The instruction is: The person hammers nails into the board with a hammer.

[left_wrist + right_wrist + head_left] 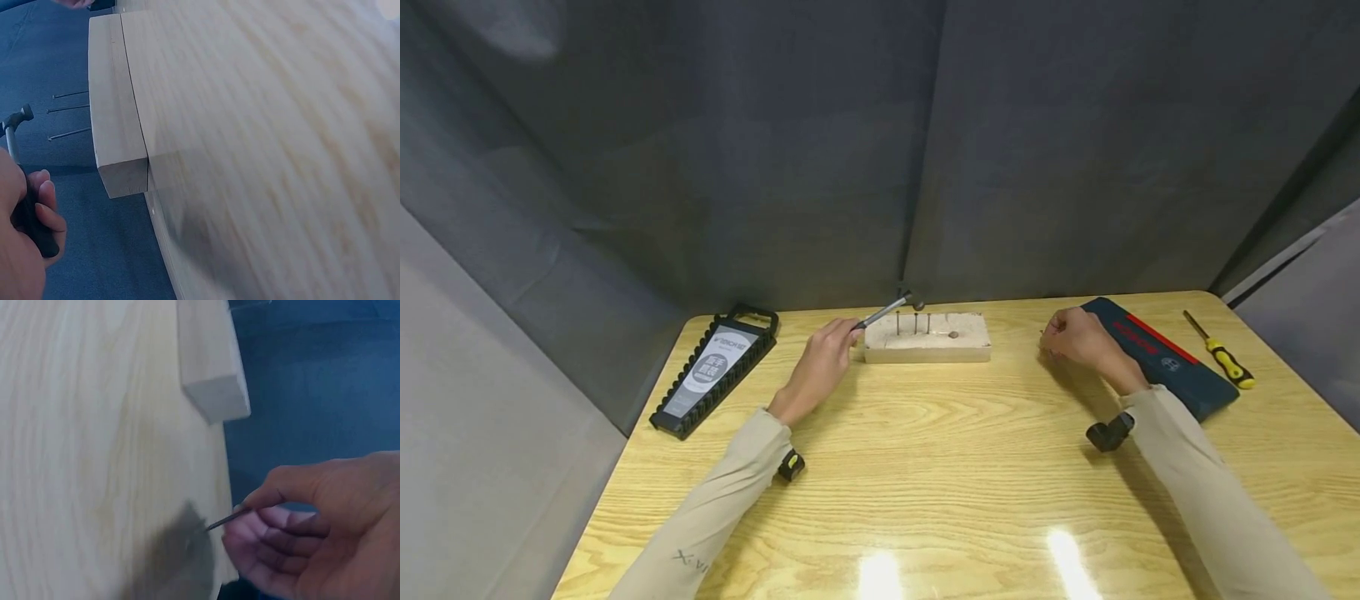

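My left hand [822, 362] grips a small hammer [883, 312] by its black handle. The hammer's head is above the left part of a pale wooden block [927, 356], apart from it. Three nails [916, 323] stand upright in the block's top, and a dark round spot lies to their right. In the left wrist view, fingers curl round the hammer handle [36, 228]. Off to the right, my right hand [1082, 342] is over the table beside a dark pouch. Thumb and fingers pinch a single nail [226, 520], seen in the right wrist view.
A black wrench rack [713, 372] with a white label lies at the table's left. The dark blue pouch [1157, 354] with a red stripe is at the right, with a yellow-and-black screwdriver [1228, 362] beyond it. A dark curtain [820, 167] hangs behind the wooden table [940, 467].
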`<move>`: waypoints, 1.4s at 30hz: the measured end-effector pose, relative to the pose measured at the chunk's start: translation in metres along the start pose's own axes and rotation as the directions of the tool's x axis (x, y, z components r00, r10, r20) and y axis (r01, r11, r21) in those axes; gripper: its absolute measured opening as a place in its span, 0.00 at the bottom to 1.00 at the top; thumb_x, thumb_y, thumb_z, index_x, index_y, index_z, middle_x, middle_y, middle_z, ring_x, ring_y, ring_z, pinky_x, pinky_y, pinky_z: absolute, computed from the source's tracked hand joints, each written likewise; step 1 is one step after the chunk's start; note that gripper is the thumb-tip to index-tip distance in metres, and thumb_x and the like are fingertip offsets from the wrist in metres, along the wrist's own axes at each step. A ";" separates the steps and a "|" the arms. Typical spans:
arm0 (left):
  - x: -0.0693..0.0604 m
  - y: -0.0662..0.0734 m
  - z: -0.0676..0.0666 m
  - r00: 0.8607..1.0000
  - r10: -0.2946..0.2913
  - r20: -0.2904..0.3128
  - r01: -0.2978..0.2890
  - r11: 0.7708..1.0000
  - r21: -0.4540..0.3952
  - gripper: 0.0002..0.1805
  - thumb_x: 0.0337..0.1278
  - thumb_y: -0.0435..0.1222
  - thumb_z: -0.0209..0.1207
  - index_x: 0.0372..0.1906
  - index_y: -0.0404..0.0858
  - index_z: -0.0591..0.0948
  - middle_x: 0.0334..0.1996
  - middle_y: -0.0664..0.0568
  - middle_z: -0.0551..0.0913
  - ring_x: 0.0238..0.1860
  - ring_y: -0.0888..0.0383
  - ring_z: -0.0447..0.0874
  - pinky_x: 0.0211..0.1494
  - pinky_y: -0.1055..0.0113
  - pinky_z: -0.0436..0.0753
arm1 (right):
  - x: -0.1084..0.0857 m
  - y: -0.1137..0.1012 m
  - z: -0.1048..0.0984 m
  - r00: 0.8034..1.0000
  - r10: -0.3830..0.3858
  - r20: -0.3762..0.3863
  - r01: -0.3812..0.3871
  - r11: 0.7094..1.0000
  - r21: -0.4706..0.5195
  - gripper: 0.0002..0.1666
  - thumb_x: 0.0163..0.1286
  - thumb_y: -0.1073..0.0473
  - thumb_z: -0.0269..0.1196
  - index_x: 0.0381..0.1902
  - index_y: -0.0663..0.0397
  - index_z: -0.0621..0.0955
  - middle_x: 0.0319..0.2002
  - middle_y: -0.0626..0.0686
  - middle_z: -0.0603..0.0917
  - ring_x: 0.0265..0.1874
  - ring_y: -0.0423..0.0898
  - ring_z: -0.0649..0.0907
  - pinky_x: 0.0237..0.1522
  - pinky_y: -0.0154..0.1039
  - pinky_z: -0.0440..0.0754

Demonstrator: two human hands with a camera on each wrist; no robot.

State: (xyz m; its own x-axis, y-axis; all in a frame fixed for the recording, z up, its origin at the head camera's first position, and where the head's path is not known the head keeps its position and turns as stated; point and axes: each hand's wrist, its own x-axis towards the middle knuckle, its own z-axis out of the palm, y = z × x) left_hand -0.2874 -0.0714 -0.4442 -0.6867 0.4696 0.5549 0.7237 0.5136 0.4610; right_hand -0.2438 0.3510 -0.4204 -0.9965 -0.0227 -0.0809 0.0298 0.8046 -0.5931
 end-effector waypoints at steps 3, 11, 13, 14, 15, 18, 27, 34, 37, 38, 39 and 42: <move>0.000 0.000 -0.001 1.000 -0.001 0.005 0.001 1.000 0.000 0.11 0.80 0.29 0.53 0.48 0.25 0.83 0.35 0.39 0.84 0.34 0.50 0.82 0.38 0.58 0.85 | 0.003 -0.011 0.002 0.997 -0.048 -0.058 0.051 0.997 0.055 0.09 0.73 0.64 0.62 0.43 0.68 0.82 0.35 0.62 0.87 0.30 0.51 0.85 0.30 0.37 0.79; 0.003 0.001 -0.005 1.000 -0.026 0.015 0.026 1.000 0.003 0.12 0.81 0.31 0.51 0.49 0.26 0.82 0.37 0.38 0.84 0.35 0.49 0.84 0.40 0.58 0.87 | 0.012 -0.034 0.022 0.977 -0.151 -0.149 0.196 0.909 0.367 0.11 0.74 0.70 0.65 0.48 0.76 0.82 0.41 0.70 0.88 0.31 0.42 0.89 0.37 0.36 0.89; 0.003 0.001 -0.005 1.000 -0.023 0.015 0.023 1.000 -0.004 0.12 0.81 0.31 0.52 0.50 0.25 0.83 0.38 0.37 0.84 0.36 0.47 0.85 0.41 0.58 0.87 | 0.014 -0.040 0.028 0.971 -0.167 -0.170 0.227 0.869 0.440 0.11 0.74 0.72 0.64 0.49 0.78 0.81 0.42 0.71 0.87 0.32 0.39 0.89 0.38 0.34 0.89; 0.003 0.001 -0.005 1.000 -0.023 0.016 0.024 1.000 -0.005 0.13 0.81 0.31 0.51 0.50 0.25 0.83 0.38 0.38 0.85 0.37 0.47 0.85 0.41 0.58 0.88 | 0.015 -0.043 0.032 0.968 -0.174 -0.181 0.241 0.849 0.471 0.12 0.73 0.72 0.65 0.49 0.78 0.81 0.43 0.72 0.87 0.32 0.38 0.88 0.39 0.33 0.89; 0.003 0.001 -0.006 1.000 -0.023 0.017 0.023 1.000 -0.007 0.13 0.81 0.30 0.51 0.51 0.25 0.83 0.39 0.38 0.85 0.37 0.46 0.86 0.42 0.58 0.88 | 0.015 -0.047 0.035 0.964 -0.180 -0.195 0.254 0.834 0.490 0.12 0.73 0.72 0.65 0.49 0.79 0.81 0.44 0.72 0.87 0.33 0.37 0.88 0.40 0.31 0.88; 0.003 0.001 -0.006 1.000 -0.024 0.020 0.024 1.000 -0.004 0.13 0.81 0.30 0.51 0.51 0.25 0.83 0.39 0.38 0.85 0.38 0.46 0.86 0.42 0.58 0.88 | 0.018 -0.056 0.043 0.959 -0.181 -0.219 0.272 0.806 0.526 0.13 0.72 0.70 0.67 0.49 0.78 0.82 0.45 0.70 0.88 0.35 0.37 0.88 0.42 0.28 0.85; 0.003 0.000 -0.007 0.999 -0.039 0.021 0.039 0.999 -0.006 0.13 0.81 0.30 0.52 0.52 0.24 0.83 0.39 0.37 0.85 0.37 0.44 0.86 0.42 0.57 0.88 | 0.027 -0.075 0.061 0.961 -0.176 -0.214 0.275 0.701 0.658 0.14 0.73 0.71 0.66 0.52 0.79 0.79 0.43 0.61 0.90 0.36 0.39 0.90 0.46 0.38 0.90; 0.005 -0.002 -0.004 1.000 -0.021 0.016 0.021 1.000 -0.009 0.12 0.80 0.29 0.53 0.52 0.24 0.83 0.39 0.37 0.86 0.38 0.44 0.87 0.44 0.58 0.89 | 0.042 -0.078 0.083 0.936 -0.184 -0.300 0.345 0.639 0.688 0.14 0.71 0.72 0.67 0.50 0.79 0.80 0.40 0.54 0.91 0.37 0.37 0.89 0.44 0.32 0.88; 0.004 -0.002 -0.004 1.000 -0.023 0.019 0.023 1.000 -0.011 0.12 0.80 0.29 0.52 0.51 0.23 0.83 0.39 0.36 0.86 0.37 0.44 0.87 0.42 0.57 0.89 | 0.046 -0.078 0.092 0.926 -0.186 -0.328 0.367 0.644 0.672 0.13 0.71 0.72 0.67 0.49 0.78 0.81 0.42 0.61 0.90 0.37 0.37 0.89 0.43 0.30 0.87; 0.003 -0.002 -0.004 0.999 -0.025 0.020 0.026 1.000 -0.013 0.12 0.80 0.29 0.52 0.51 0.23 0.83 0.38 0.36 0.85 0.37 0.44 0.86 0.42 0.57 0.88 | 0.047 -0.078 0.095 0.925 -0.188 -0.331 0.370 0.646 0.667 0.12 0.71 0.73 0.67 0.49 0.78 0.81 0.43 0.63 0.90 0.37 0.37 0.89 0.43 0.30 0.87; 0.003 -0.003 -0.004 1.000 -0.026 0.018 0.026 1.000 -0.016 0.12 0.80 0.29 0.52 0.50 0.23 0.83 0.38 0.36 0.85 0.37 0.44 0.86 0.41 0.57 0.88 | 0.047 -0.078 0.097 0.925 -0.184 -0.332 0.369 0.644 0.670 0.12 0.71 0.73 0.67 0.48 0.78 0.81 0.43 0.64 0.90 0.37 0.37 0.89 0.42 0.31 0.88; 0.002 -0.003 -0.005 0.999 -0.030 0.020 0.031 0.999 -0.013 0.12 0.80 0.29 0.52 0.50 0.24 0.83 0.37 0.37 0.85 0.36 0.44 0.86 0.41 0.57 0.88 | 0.048 -0.077 0.103 0.923 -0.183 -0.338 0.372 0.641 0.671 0.11 0.71 0.73 0.67 0.48 0.78 0.81 0.42 0.64 0.89 0.36 0.38 0.89 0.39 0.32 0.88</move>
State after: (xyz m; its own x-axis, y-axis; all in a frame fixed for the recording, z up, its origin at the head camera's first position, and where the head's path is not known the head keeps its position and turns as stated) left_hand -0.2908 -0.0758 -0.4413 -0.7097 0.4682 0.5264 0.7031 0.5183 0.4869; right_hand -0.2860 0.2265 -0.4608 -0.9521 0.0323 0.3042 -0.2992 0.1094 -0.9479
